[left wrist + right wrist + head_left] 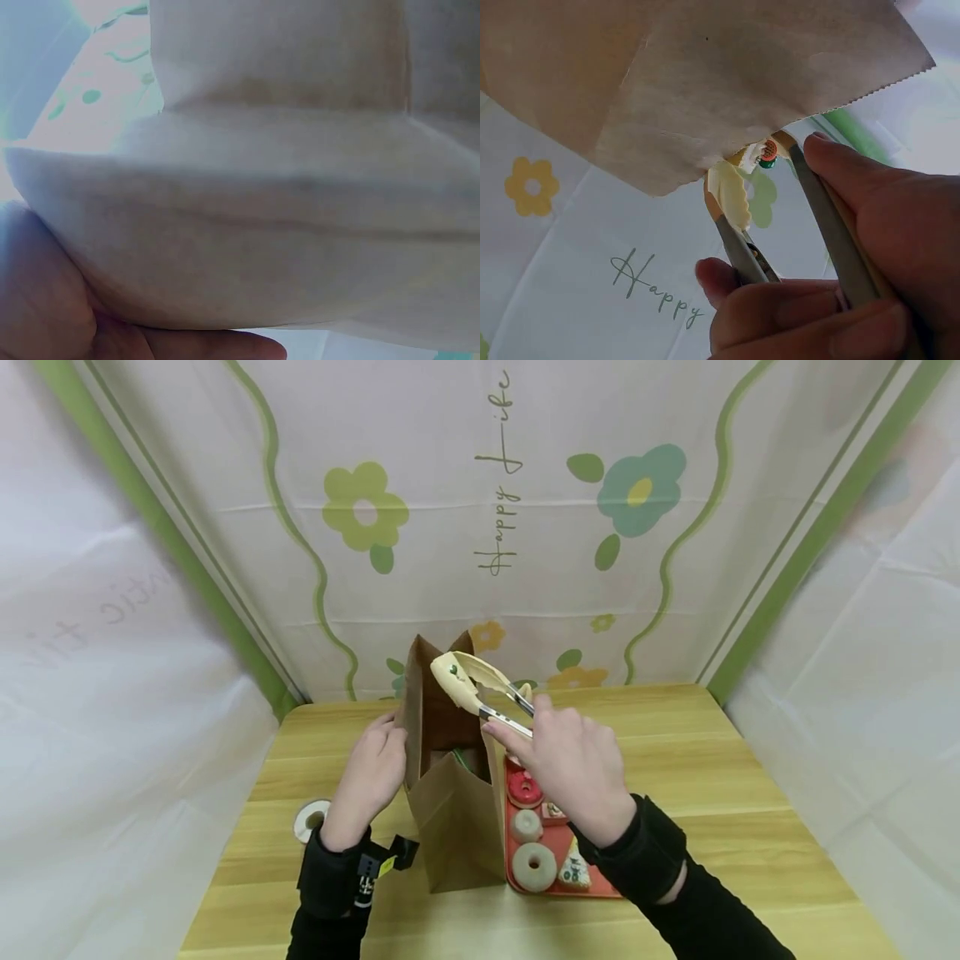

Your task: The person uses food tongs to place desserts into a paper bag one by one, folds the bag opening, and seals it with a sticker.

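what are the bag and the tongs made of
The bag looks like matte brown kraft paper: creased folds and a zigzag-cut rim. The tongs in the right hand seem to have shiny grey metal arms with cream scalloped tips, probably silicone or plastic.

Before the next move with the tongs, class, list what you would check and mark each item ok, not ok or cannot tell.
1. Right hand grips the tongs firmly: ok.
2. Tongs' tips hold a piece of food: cannot tell; something small, green and orange, shows near the tips in the right wrist view, but a grip is not plain.
3. Left hand steadies the paper bag: ok, it holds the bag's left side.
4. Bag stands upright with its mouth open: ok.
5. Tongs' tips are above the bag's mouth: ok in the head view.
6. Red tray beside the bag still has food to pick: ok, the white ring doughnut and other pieces lie on it.
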A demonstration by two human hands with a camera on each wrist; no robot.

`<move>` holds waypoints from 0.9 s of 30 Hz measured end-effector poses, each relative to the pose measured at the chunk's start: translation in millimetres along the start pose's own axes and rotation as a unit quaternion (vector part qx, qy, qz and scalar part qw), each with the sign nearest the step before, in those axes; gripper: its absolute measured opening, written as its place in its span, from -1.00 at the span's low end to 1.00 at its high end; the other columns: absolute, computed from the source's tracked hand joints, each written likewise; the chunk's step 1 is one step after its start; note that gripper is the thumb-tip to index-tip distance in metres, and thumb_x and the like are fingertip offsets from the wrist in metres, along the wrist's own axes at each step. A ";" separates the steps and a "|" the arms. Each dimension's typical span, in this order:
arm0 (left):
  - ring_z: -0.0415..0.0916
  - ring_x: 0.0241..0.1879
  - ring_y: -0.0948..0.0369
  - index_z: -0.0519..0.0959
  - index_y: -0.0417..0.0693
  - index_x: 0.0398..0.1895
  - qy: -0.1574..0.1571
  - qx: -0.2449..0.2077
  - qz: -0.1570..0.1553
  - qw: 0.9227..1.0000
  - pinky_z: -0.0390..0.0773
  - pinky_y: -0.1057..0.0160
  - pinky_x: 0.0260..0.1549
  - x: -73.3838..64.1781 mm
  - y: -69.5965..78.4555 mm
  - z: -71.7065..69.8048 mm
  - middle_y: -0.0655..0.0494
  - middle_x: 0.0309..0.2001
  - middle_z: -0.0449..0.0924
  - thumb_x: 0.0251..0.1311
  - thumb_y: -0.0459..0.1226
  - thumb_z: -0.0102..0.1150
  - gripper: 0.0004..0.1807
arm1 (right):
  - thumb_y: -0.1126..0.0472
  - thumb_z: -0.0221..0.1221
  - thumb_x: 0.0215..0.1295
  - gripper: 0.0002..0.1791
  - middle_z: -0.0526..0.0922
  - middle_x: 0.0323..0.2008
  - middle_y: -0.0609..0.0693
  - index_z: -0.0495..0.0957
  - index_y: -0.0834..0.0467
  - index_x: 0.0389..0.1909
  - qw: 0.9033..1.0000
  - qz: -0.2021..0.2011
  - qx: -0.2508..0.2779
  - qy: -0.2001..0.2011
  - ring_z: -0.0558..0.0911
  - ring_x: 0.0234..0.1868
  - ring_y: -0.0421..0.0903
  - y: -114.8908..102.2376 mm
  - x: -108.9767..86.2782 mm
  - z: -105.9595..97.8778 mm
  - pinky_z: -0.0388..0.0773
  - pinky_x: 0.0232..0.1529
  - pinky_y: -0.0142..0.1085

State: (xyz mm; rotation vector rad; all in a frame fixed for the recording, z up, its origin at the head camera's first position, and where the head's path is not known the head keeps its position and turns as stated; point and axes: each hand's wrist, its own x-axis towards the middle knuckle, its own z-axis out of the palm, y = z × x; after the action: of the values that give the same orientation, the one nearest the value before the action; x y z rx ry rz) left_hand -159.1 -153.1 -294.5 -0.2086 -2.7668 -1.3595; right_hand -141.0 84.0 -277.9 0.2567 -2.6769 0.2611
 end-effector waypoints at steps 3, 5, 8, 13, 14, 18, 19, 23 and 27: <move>0.15 0.37 -0.14 0.61 -0.37 0.06 0.002 0.007 -0.001 1.000 0.16 -0.12 0.29 0.0 2.0 -1.7 -0.26 0.36 0.27 0.48 -0.30 -0.43 -0.47 | -0.48 0.06 0.21 -0.17 0.14 -0.83 -0.12 0.60 0.30 -0.16 1.000 -0.006 -0.002 0.002 0.20 -0.86 -0.14 0.3 -0.2 -1.0 0.03 -0.83 -0.32; 0.14 0.38 -0.13 0.61 -0.36 0.06 0.003 0.011 -0.004 1.000 0.16 -0.12 0.29 0.3 3.0 -2.4 -0.26 0.37 0.26 0.48 -0.29 -0.43 -0.46 | -0.49 0.06 0.21 -0.14 0.14 -0.83 -0.12 0.61 0.30 -0.10 1.000 -0.007 -0.005 0.001 0.19 -0.86 -0.15 0.5 -0.1 -1.9 0.03 -0.83 -0.33; 0.11 0.40 -0.11 0.59 -0.36 0.09 -0.001 0.016 -0.008 1.000 0.13 -0.10 0.31 0.7 3.6 -3.2 -0.27 0.38 0.25 0.48 -0.29 -0.44 -0.46 | -0.48 0.08 0.19 -0.14 0.15 -0.84 -0.11 0.60 0.31 -0.08 1.000 -0.001 -0.003 -0.004 0.20 -0.86 -0.15 1.4 -0.1 -2.9 0.06 -0.84 -0.33; 0.07 0.42 -0.08 0.60 -0.34 0.07 -0.007 0.015 -0.016 1.000 0.09 -0.08 0.32 0.4 2.7 -4.8 -0.28 0.38 0.23 0.50 -0.28 -0.45 -0.47 | -0.50 0.07 0.19 -0.19 0.20 -0.82 -0.10 0.54 0.27 -0.25 1.000 0.013 0.017 -0.021 0.24 -0.85 -0.13 1.9 -0.3 -3.5 0.13 -0.85 -0.30; 0.07 0.42 -0.08 0.60 -0.34 0.05 -0.007 0.014 -0.017 1.000 0.09 -0.09 0.32 0.3 2.4 -5.0 -0.28 0.38 0.23 0.50 -0.28 -0.44 -0.47 | -0.51 0.06 0.19 -0.18 0.20 -0.82 -0.10 0.54 0.26 -0.24 0.999 0.016 0.022 -0.026 0.24 -0.85 -0.13 1.8 -0.7 -3.6 0.14 -0.85 -0.30; 0.06 0.43 -0.07 0.64 -0.28 -0.25 -0.009 0.011 -0.019 1.000 0.15 -0.06 0.28 0.4 2.2 -4.5 -0.27 0.39 0.22 0.51 -0.28 -0.44 -0.47 | -0.54 0.00 0.19 -0.16 0.23 -0.81 -0.09 0.51 0.25 -0.20 0.998 0.027 0.041 -0.041 0.27 -0.83 -0.13 1.8 -1.8 -3.3 0.18 -0.84 -0.29; 0.06 0.43 -0.07 0.62 -0.27 -0.31 -0.011 0.011 -0.019 1.000 0.17 -0.06 0.26 0.6 2.2 -4.1 -0.27 0.40 0.21 0.51 -0.28 -0.44 -0.47 | -0.54 -0.01 0.19 -0.16 0.24 -0.80 -0.09 0.50 0.24 -0.23 0.997 0.030 0.045 -0.045 0.28 -0.82 -0.12 2.0 -2.0 -3.0 0.19 -0.84 -0.29; 0.05 0.43 -0.08 0.62 -0.24 -0.31 -0.012 0.012 -0.018 1.000 0.16 -0.07 0.26 1.4 2.8 -2.2 -0.27 0.40 0.20 0.52 -0.27 -0.43 -0.48 | -0.53 0.00 0.20 -0.23 0.29 -0.77 -0.07 0.43 0.19 -0.35 0.995 0.041 0.070 -0.061 0.32 -0.79 -0.11 2.9 -3.2 -1.3 0.24 -0.81 -0.26; 0.08 0.41 -0.10 0.63 -0.29 -0.21 -0.012 0.008 -0.019 1.000 0.14 -0.10 0.29 1.8 3.6 0.0 -0.25 0.39 0.23 0.52 -0.26 -0.41 -0.49 | -0.58 -0.07 0.18 -0.22 0.32 -0.74 -0.05 0.38 0.14 -0.39 0.990 0.059 0.100 -0.079 0.36 -0.76 -0.10 4.5 -4.7 -0.1 0.28 -0.77 -0.24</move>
State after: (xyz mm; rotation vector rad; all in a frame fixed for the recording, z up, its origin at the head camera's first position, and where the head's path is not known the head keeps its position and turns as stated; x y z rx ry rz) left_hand -160.3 -150.8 -291.5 -0.1722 -2.8149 -1.3510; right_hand -137.8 89.0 -280.5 0.1852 -2.8292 0.5690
